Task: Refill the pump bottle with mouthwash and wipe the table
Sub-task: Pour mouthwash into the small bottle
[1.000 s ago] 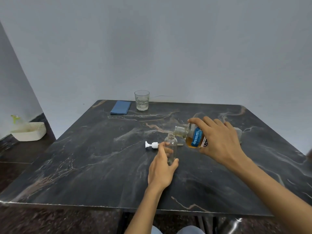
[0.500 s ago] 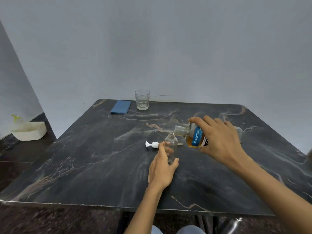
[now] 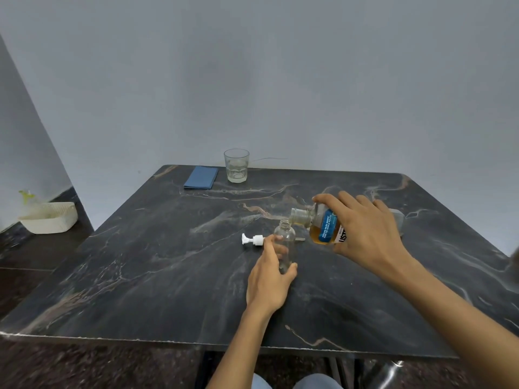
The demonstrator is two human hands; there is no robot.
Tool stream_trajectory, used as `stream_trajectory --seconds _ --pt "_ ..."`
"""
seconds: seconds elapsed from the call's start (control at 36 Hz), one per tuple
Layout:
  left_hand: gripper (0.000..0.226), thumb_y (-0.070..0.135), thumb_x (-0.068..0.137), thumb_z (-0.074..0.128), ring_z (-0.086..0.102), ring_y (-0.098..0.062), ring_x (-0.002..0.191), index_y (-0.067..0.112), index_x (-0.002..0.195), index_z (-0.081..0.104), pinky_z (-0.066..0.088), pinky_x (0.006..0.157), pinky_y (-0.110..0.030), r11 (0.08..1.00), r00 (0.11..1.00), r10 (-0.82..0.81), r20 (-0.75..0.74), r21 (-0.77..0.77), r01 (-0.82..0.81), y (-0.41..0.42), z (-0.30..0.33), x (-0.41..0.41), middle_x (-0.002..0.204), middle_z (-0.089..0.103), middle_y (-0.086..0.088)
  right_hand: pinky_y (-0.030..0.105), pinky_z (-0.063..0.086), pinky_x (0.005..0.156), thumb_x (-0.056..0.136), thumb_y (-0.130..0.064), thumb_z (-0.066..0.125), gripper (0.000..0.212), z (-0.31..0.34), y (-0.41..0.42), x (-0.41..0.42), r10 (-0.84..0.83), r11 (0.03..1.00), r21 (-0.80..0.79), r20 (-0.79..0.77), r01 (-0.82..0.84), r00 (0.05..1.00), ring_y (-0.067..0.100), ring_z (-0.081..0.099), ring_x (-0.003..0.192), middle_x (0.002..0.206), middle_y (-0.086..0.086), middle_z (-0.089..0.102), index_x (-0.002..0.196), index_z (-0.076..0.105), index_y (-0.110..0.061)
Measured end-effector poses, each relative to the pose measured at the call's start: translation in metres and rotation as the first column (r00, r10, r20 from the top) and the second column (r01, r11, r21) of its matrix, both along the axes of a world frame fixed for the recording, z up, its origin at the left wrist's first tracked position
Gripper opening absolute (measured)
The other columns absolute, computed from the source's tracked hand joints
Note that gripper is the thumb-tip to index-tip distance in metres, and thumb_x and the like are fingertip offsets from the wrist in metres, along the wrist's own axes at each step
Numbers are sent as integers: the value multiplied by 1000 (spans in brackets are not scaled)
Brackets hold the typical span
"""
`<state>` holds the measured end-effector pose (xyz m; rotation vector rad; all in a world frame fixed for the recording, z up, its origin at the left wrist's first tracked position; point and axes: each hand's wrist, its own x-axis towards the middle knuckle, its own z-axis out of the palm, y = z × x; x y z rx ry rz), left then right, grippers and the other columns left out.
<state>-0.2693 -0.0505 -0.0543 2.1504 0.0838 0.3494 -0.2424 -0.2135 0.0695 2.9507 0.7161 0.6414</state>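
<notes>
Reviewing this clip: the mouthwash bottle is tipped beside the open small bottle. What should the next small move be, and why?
Probably shift the right hand slightly left and tip further, so the mouthwash bottle mouth sits over the pump bottle opening. The mouth is beside the neck, the amber liquid pools low in the body, and the pump bottle looks empty. The left hand grips it upright.

Dark marble table (image 3: pixel 140 276). Glass (image 3: pixel 236 165) at far edge; blue cloth (image 3: pixel 201 177) just left of glass; white pump head (image 3: pixel 252 240) lying nearer than glass; clear bottle (image 3: pixel 286 242) upright, right of pump head.
</notes>
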Motion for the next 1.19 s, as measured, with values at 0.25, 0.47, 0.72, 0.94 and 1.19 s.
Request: stream_trajectory --seconds 0.25,0.47,0.72,0.94,1.19 --pt "54 31 85 63 54 -1 98 32 126 28 44 84 -25 1000 1000 7 -3 -1 -7 0 1 0 107 50 22 34 39 88 68 -56 74 81 1 0 -1 12 1000 -3 7 -12 1000 15 51 100 118 -9 52 135 29 -42" --pt "58 28 84 66 55 -2 96 35 125 26 45 82 -25 1000 1000 15 -12 5 -15 0 0 0 107 50 22 34 39 87 68 -57 73 80 0 0 0 13 1000 1 8 -13 1000 15 51 99 116 -9 52 133 30 -42" --pt "62 25 81 68 54 0 93 38 124 25 45 82 -24 1000 1000 15 -15 4 -15 1 -3 2 106 48 25 34 39 88 69 -57 73 80 0 -1 0 14 1000 -10 7 -14 1000 15 51 101 118 -9 52 134 28 -42" --pt "62 25 82 68 56 -1 92 39 123 25 44 81 -23 1000 1000 6 -9 2 -6 0 -3 0 107 49 24 36 40 88 66 -53 76 83 0 0 1 10 1000 -12 20 -10 1000 17 52 101 118 -8 53 133 29 -42" --pt "61 24 82 68 55 0 92 39 123 25 44 80 -21 1000 1000 2 -11 1 -2 1 -2 1 108 50 22 36 41 88 65 -50 79 86 -2 -1 3 8 1000 -18 34 -7 999 16 53 101 117 -9 53 131 25 -43"
